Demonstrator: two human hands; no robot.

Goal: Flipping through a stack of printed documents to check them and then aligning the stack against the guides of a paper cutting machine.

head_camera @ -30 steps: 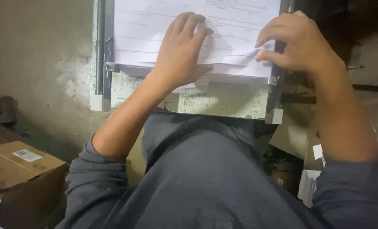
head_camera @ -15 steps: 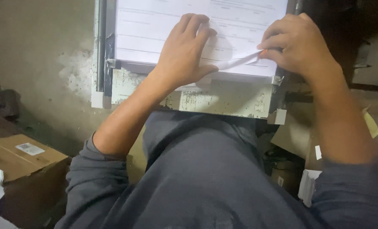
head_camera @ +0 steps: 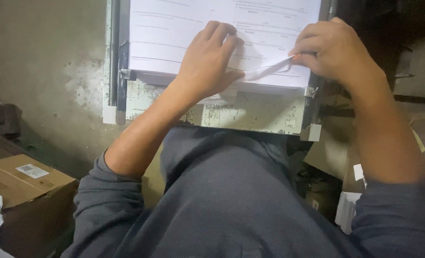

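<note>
A stack of white printed sheets (head_camera: 174,38) lies on a worn pale metal table (head_camera: 250,114) in front of me. My left hand (head_camera: 207,59) presses flat on the stack near its front edge, fingers spread. My right hand (head_camera: 334,50) pinches the near right corner of the top sheet between thumb and fingers. That corner (head_camera: 269,71) is lifted and curls up off the pile toward my left thumb.
A metal guide rail (head_camera: 114,52) runs along the table's left side. A brown cardboard box (head_camera: 26,186) with a white label stands on the floor at left. White paper piles (head_camera: 348,210) and cardboard scraps lie under the table at right.
The sheet's right corner has lifted higher and curled further left under my right hand's pinch. My left hand stays pressed on the stack.
</note>
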